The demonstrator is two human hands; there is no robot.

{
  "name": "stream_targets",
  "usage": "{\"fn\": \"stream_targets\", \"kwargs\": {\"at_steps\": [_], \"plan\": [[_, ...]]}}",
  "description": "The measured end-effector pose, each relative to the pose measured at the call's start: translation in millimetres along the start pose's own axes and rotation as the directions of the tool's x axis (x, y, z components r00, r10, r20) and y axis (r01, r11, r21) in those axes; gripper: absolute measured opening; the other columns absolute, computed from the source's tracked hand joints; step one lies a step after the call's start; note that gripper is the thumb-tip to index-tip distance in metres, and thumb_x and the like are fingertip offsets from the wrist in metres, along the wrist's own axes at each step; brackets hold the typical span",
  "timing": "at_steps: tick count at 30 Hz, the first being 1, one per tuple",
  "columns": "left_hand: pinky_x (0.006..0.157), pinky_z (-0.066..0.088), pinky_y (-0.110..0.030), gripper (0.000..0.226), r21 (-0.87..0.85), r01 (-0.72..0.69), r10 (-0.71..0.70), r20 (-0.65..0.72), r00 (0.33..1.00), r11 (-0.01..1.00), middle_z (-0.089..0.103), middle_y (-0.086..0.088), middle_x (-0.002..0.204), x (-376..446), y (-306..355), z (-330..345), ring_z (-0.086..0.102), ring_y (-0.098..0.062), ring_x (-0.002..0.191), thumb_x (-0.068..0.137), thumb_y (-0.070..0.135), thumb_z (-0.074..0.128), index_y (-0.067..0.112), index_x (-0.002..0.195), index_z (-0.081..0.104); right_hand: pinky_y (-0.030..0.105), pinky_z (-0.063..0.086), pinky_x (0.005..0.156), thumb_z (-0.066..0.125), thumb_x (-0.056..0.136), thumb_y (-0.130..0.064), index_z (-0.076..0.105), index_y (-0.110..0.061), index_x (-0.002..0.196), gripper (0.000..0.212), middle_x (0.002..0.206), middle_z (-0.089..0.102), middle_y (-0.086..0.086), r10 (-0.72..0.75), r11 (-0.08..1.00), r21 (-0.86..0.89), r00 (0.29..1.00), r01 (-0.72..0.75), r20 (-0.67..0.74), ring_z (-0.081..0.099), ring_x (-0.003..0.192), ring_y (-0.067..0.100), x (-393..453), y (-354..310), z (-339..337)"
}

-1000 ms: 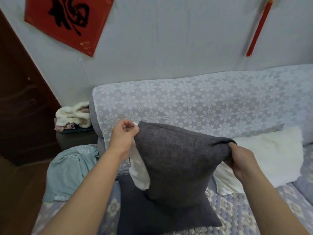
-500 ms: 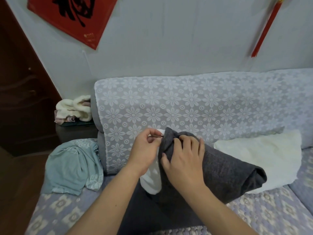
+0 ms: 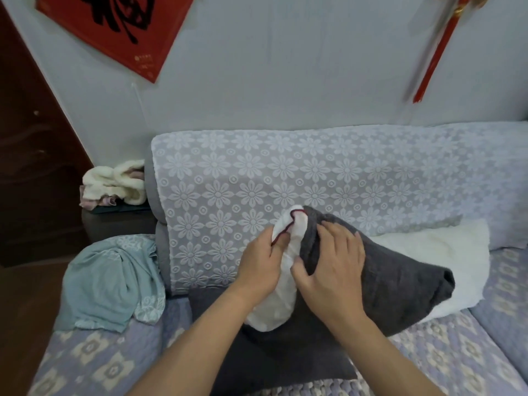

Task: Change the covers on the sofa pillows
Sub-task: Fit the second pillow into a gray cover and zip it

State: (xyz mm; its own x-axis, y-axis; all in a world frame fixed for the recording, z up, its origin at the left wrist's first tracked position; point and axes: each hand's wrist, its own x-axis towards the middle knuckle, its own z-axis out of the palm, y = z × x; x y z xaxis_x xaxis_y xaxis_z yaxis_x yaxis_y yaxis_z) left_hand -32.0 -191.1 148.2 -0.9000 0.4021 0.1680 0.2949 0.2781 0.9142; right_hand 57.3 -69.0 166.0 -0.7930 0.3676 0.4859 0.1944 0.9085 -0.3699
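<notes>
Nearest, a flat dark grey cover (image 3: 274,361) lies spread on the sofa seat (image 3: 94,364) under both forearms. Just above it the left hand (image 3: 261,264) pinches the white pillow insert (image 3: 275,304) at its red-piped corner, fingers curled into the cloth, while the right hand (image 3: 333,270) grips the open edge of the dark grey pillow cover (image 3: 400,284), thumb tucked under the rim and fingers laid over it. That pillow rests tilted on the seat, its white end bared at the cover's mouth, touching the sofa back (image 3: 314,172). Both pieces look light and soft; the insert should squash easily, so a pinch at a corner or seam probably gives more purchase than the yielding middle. The woven cover looks coarse and likely to drag, so its mouth edge seems the best hold. Beyond lies a white pillow (image 3: 428,247) against the back, and a teal cloth (image 3: 111,281) is draped at the left.
</notes>
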Motion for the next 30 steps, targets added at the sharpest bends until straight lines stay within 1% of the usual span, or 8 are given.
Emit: {"fn": "stream_targets", "kwargs": {"at_steps": [4,8,13,18,21,23,27,30], "plan": [[0.070,0.050,-0.043,0.048,0.083,-0.293,0.290,0.041,0.956,0.953,0.066,0.004,0.081,-10.0,73.4,-27.4,0.064,-0.018,0.076,0.098,0.059,0.044,0.015,0.100,0.062,0.033,0.040,0.105,0.060,0.082,-0.028,0.060,-0.018,0.119,0.038,0.118,0.060,-0.014,-0.100,0.908,0.381,0.972,0.176,-0.212,0.054,0.114,0.012,30.7,0.5,-61.4],[0.062,0.044,-0.040,0.039,0.241,-0.348,0.340,0.075,0.937,0.906,0.056,0.007,0.071,-17.0,89.3,-16.0,0.055,-0.021,0.067,0.100,0.055,0.049,0.020,0.083,0.046,0.015,0.041,0.083,0.059,0.081,-0.026,0.058,-0.033,0.104,0.024,0.101,0.059,-0.023,0.131,0.812,0.576,0.991,-0.090,-0.029,0.055,0.097,-0.001,29.9,6.4,-55.9],[0.069,0.038,-0.032,0.020,0.416,-0.147,0.061,0.212,0.975,0.897,0.069,-0.002,0.100,-55.7,-0.9,26.7,0.061,-0.029,0.092,0.102,0.040,0.051,0.026,0.091,0.045,0.024,0.042,0.074,0.065,0.082,-0.012,0.055,-0.022,0.100,0.023,0.096,0.048,-0.008,0.164,0.916,0.290,0.919,-0.277,0.359,0.050,0.087,0.006,-25.9,49.4,34.6],[0.078,0.031,-0.006,0.030,0.381,0.058,-0.165,0.254,0.953,0.923,0.061,0.012,0.130,-122.7,-62.7,31.9,0.053,-0.011,0.113,0.102,0.043,0.049,0.032,0.125,0.034,0.030,0.046,0.069,0.060,0.090,-0.022,0.056,-0.020,0.114,0.024,0.102,0.049,-0.004,0.070,0.993,0.032,0.772,-0.116,0.632,0.056,0.087,0.018,-110.8,67.3,110.7],[0.084,0.041,-0.028,0.037,0.434,0.146,-0.288,0.282,0.915,0.889,0.064,0.008,0.128,-142.1,-83.5,32.9,0.059,-0.022,0.112,0.097,0.055,0.046,0.033,0.120,0.027,0.032,0.038,0.068,0.059,0.094,-0.031,0.046,-0.021,0.119,0.029,0.107,0.043,-0.006,0.184,0.954,0.033,0.672,-0.297,0.717,0.059,0.090,0.021,-123.8,59.3,116.8],[0.091,0.046,-0.037,0.042,0.471,0.190,-0.345,0.268,0.900,0.861,0.063,0.007,0.133,-146.6,-95.9,32.3,0.060,-0.025,0.115,0.093,0.063,0.047,0.038,0.124,0.032,0.033,0.040,0.068,0.059,0.094,-0.028,0.048,-0.023,0.115,0.024,0.106,0.051,-0.006,0.213,0.935,0.067,0.699,-0.349,0.682,0.060,0.088,0.021,-124.3,58.8,116.6],[0.101,0.045,-0.039,0.065,0.520,0.078,-0.304,0.366,0.879,0.851,0.052,0.016,0.146,-140.3,-110.4,27.3,0.054,-0.020,0.128,0.095,0.059,0.048,0.051,0.153,0.019,0.031,0.044,0.068,0.061,0.091,-0.017,0.054,-0.024,0.106,0.018,0.093,0.064,-0.007,0.436,0.772,0.168,0.704,-0.613,0.561,0.062,0.085,0.016,-115.5,66.1,113.1],[0.075,0.049,-0.036,0.047,0.616,-0.147,-0.109,0.358,0.927,0.774,0.060,0.006,0.108,-137.0,-116.5,28.1,0.062,-0.026,0.098,0.093,0.056,0.047,0.048,0.140,0.046,0.031,0.050,0.071,0.065,0.090,-0.013,0.064,-0.020,0.097,0.009,0.089,0.069,-0.002,0.494,0.681,0.183,0.629,-0.710,0.600,0.066,0.089,0.021,-105.7,70.1,117.5]]}}
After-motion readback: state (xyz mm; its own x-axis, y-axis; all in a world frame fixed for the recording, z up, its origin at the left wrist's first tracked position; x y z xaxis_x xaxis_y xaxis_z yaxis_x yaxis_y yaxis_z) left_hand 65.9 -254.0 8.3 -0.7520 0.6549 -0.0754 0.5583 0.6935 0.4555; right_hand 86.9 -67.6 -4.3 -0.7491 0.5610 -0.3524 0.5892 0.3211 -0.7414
